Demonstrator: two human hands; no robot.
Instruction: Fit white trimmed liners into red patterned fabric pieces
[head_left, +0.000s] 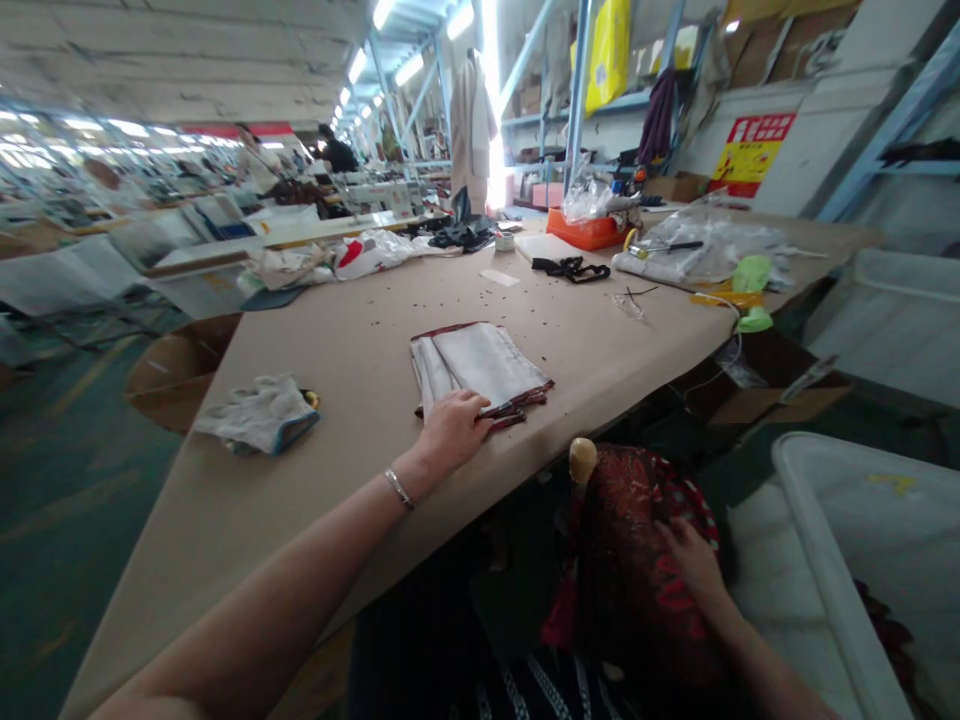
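My left hand, with a silver bracelet at the wrist, rests on the near edge of a small stack of folded white cloth pieces with dark red edging. Its fingers lie over the cloth and are not closed around it. Low on the right, beside the table, my right hand lies against a dark red patterned fabric with its fingers apart. A rounded wooden knob stands at the fabric's left edge. What supports the fabric is hidden.
White work gloves lie on the table at left. Farther back are black straps, an orange bin and plastic bags. A white tub stands close on the right, and a cardboard box is under the table edge.
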